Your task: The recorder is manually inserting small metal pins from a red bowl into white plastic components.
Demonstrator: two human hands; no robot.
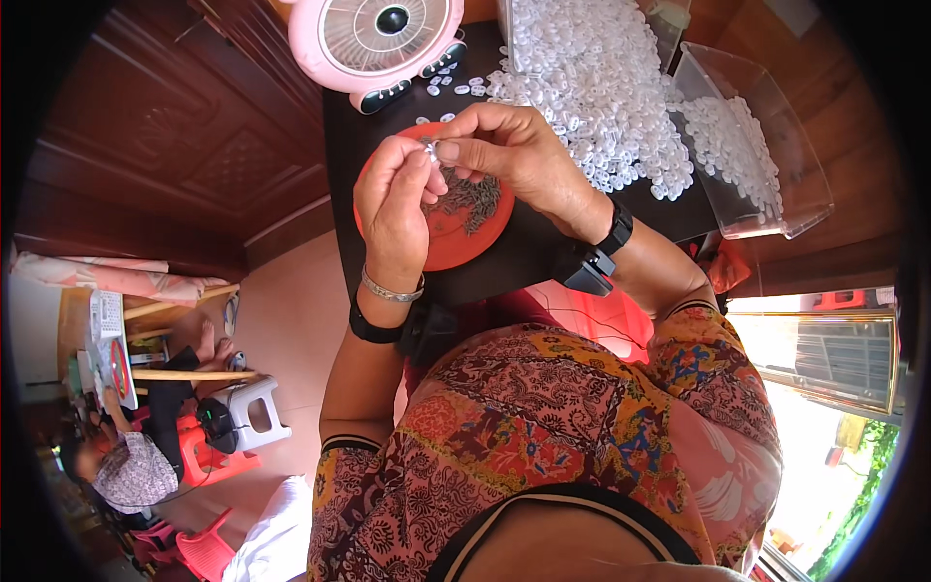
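Above the red-orange plate (441, 254), my two hands meet at the fingertips. Between them is a small white plastic piece (433, 152), mostly covered by the fingers. My left hand (396, 204) pinches it from the left, thumb against bent fingers. From the right, my right hand (529, 160) presses its thumb and forefinger on the same piece. Whether anything else is in the fingers is too small to tell. On the plate lies a pile of small dark-grey screw-like parts (475, 206), partly hidden behind my hands.
A large heap of small white plastic pieces (592, 87) covers the black table's far right. Beside it a clear bin (795, 199) lies tilted, with similar pieces inside. A pink fan (310, 39) stands at the far left. Off left, another person (136, 470) sits near stools (254, 415).
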